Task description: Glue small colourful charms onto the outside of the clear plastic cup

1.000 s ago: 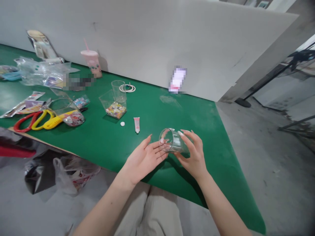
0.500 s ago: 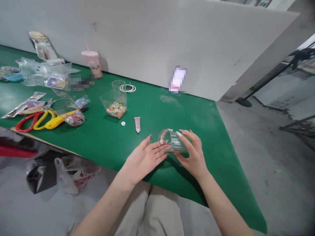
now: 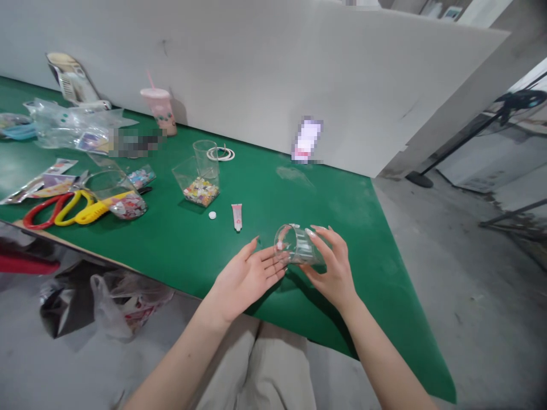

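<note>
Grips a clear cup (image 3: 302,250) sideways in the fingers of the right hand (image 3: 335,270), with the left hand (image 3: 245,280) open-fingered and a small tube (image 3: 237,217) beyond its thumb.

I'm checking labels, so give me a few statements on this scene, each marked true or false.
The right hand holds a clear cup. True.
The left hand is a fist. False: it is open at the cup's mouth.
A small tube lies on the green table. True.
A white disc lies right of the tube in the picture. False: left of it.
The pink drink has a straw. True.
</note>
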A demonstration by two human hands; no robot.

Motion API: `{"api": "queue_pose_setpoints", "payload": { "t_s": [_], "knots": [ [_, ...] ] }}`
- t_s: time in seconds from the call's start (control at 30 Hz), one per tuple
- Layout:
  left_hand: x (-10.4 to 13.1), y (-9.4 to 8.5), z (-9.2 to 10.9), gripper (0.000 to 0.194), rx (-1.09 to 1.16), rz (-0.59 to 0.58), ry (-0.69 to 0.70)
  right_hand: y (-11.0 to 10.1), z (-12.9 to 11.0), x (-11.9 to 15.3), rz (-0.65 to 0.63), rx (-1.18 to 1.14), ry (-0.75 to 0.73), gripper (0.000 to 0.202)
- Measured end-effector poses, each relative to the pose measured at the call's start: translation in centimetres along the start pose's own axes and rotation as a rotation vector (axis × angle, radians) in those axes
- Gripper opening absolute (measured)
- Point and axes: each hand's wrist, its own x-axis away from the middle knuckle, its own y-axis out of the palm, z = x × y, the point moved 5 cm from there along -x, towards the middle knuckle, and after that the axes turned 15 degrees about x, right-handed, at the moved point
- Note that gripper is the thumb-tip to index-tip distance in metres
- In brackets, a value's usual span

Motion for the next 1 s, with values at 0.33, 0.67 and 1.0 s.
{"api": "queue_pose_setpoints", "payload": {
  "t_s": [0.33,0.67,1.0],
  "knots": [
    [0.3,-0.3,0.3,0.055,-0.015,-0.011,0.01,0.3,0.0,-0.1,-0.005,-0.001,0.002,0.073],
    [4.4,-3.8,2.2,0.041,-0.329,-0.043,0.287,2.6,2.7,1.1,-0.076,-0.291,0.471,0.069],
    [8.0,-5.8,6.2,0.034,-0.863,0.286,0.74,6.3,4.5,1.9,-0.16,-0.531,0.587,0.067]
  ]
}}
